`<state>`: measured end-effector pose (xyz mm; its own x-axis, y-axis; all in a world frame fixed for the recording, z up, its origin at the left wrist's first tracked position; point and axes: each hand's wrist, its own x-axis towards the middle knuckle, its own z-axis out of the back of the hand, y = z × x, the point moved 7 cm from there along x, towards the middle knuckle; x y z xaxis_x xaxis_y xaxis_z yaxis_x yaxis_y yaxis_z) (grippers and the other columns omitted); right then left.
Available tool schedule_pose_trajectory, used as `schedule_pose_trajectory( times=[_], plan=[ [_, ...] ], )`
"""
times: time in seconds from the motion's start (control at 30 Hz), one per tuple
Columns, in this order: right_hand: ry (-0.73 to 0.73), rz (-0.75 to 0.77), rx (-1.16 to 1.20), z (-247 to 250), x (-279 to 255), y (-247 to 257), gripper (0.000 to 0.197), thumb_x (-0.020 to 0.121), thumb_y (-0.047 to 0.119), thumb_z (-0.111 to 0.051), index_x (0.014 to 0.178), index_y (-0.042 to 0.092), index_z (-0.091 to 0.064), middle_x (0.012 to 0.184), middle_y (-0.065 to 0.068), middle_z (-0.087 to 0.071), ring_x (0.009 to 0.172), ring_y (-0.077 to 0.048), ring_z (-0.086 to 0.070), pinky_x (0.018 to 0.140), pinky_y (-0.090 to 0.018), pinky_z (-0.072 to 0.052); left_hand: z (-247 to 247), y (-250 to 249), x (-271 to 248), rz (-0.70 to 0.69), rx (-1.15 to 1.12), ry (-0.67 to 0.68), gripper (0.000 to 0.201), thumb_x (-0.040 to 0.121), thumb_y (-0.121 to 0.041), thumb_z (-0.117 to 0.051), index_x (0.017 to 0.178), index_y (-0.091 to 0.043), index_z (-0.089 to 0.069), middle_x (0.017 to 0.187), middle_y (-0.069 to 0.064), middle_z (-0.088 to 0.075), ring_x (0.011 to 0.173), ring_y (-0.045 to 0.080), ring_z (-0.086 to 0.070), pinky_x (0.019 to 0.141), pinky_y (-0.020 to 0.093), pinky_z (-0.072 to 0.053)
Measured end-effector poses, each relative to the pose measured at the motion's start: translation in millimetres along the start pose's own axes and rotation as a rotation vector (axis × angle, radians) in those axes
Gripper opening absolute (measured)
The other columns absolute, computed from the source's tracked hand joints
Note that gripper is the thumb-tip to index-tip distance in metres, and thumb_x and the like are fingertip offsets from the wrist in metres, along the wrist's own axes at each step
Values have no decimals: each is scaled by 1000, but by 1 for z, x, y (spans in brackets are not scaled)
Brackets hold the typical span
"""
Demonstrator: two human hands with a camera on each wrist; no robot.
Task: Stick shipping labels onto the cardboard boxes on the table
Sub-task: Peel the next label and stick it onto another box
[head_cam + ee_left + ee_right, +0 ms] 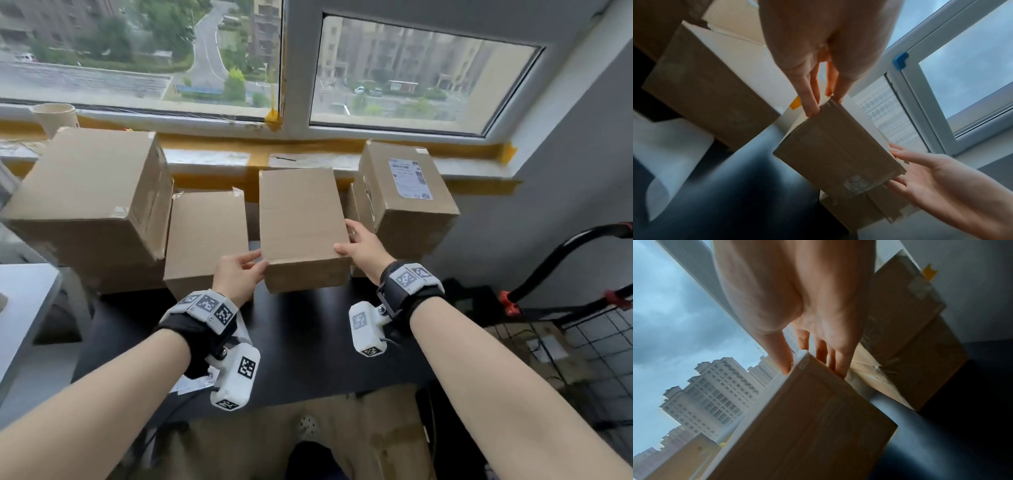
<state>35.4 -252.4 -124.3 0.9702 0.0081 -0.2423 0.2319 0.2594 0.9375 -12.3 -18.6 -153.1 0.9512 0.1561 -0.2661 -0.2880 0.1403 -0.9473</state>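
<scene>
Head view shows us the plain cardboard box [301, 226] held between our two hands above the near part of the black table [308, 342], its top face bare of any label. Our left hand [236, 274] grips its near left corner, thumb on the top edge and fingers against the side; the left wrist view shows those fingers [809, 100] meeting the box's corner, with the box's underside [838, 154] turned toward the camera. Our right hand [363, 246] grips the near right edge, thumb on top and fingers curled round the side; in the right wrist view the thumb sits on one face of the box [807, 426] and the fingers [840, 363] on the adjoining face.

Just left of the held box stands a medium box [205, 236], also bare on top, and beyond that a large box [89, 195] at the far left. To the right, close beside our right hand, a labelled box [407, 202] sits atop another box, its white shipping label [410, 178] stuck flat on the top face. All of these line up along the window sill [212, 157], which is edged with yellow tape. A pale cup [54, 116] stands on the sill behind the large box. A few printed label sheets [191, 382] lie on the table under our left wrist, mostly hidden. At the far right we see a black cart handle [561, 257] above a wire grid.
</scene>
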Motion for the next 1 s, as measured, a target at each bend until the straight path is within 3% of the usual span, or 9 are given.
schedule_pose_trajectory(
  times=[0.13, 0.3, 0.47, 0.6, 0.7, 0.77, 0.87, 1.0],
  plan=[
    [13, -77, -2, 0, -2, -46, 66, 84, -7, -57, 144, 9, -32, 142, -13, -46, 130, -24, -45, 104, -42, -44, -11, 35, 0, 23, 116, 10, 39, 82, -20, -69, 119, -8, -63, 95, 12, -72, 87, 18, -67, 98, 43, -49],
    [45, -157, -14, -4, -4, -85, 68, 85, -5, -58, 145, 10, -30, 144, -12, -44, 133, -24, -42, 108, -45, -40, -21, 63, -1, 77, 169, -4, 41, 82, -18, -69, 120, -5, -62, 99, 15, -72, 82, 15, -64, 96, 37, -49],
    [55, -150, -96, -1, -2, -91, 66, 87, -5, -55, 146, 10, -30, 144, -9, -44, 132, -23, -43, 110, -40, -38, -31, 67, -2, 68, 250, -22, 37, 83, -17, -67, 118, -6, -63, 100, 15, -72, 101, 28, -66, 95, 37, -48],
    [10, -122, -244, 5, -3, -89, 63, 88, 4, -58, 145, 13, -32, 144, -7, -44, 132, -23, -44, 109, -37, -38, -38, 56, -6, -12, 443, 46, 44, 86, -22, -64, 128, -11, -56, 115, 11, -67, 109, 23, -62, 95, 28, -43],
    [-36, -29, -608, 1, -9, -71, 54, 90, 16, -54, 142, 13, -37, 145, -7, -38, 132, -25, -41, 109, -35, -34, -35, 47, -14, -100, 761, 129, 52, 91, -33, -55, 139, -19, -41, 136, 4, -54, 123, 23, -52, 102, 35, -43],
    [-2, 102, -826, -14, -17, -54, 49, 92, 20, -50, 139, 11, -39, 146, -7, -36, 134, -25, -39, 111, -38, -32, -28, 43, -20, -160, 947, 170, 49, 94, -35, -47, 140, -21, -37, 141, 1, -47, 127, 21, -47, 101, 37, -43],
    [93, 240, -1015, -47, -31, -36, 44, 95, 24, -46, 136, 12, -42, 144, -6, -40, 128, -28, -43, 108, -39, -34, -9, 41, -29, -203, 1077, 160, 44, 95, -36, -42, 136, -22, -41, 139, -2, -46, 125, 20, -47, 97, 39, -45],
    [193, 326, -1099, -99, -47, -27, 38, 96, 27, -43, 130, 11, -47, 134, -6, -49, 118, -29, -51, 103, -39, -38, 28, 55, -45, -189, 1180, 147, 36, 94, -31, -42, 127, -18, -50, 133, 1, -48, 124, 22, -46, 93, 41, -47]
  ],
)
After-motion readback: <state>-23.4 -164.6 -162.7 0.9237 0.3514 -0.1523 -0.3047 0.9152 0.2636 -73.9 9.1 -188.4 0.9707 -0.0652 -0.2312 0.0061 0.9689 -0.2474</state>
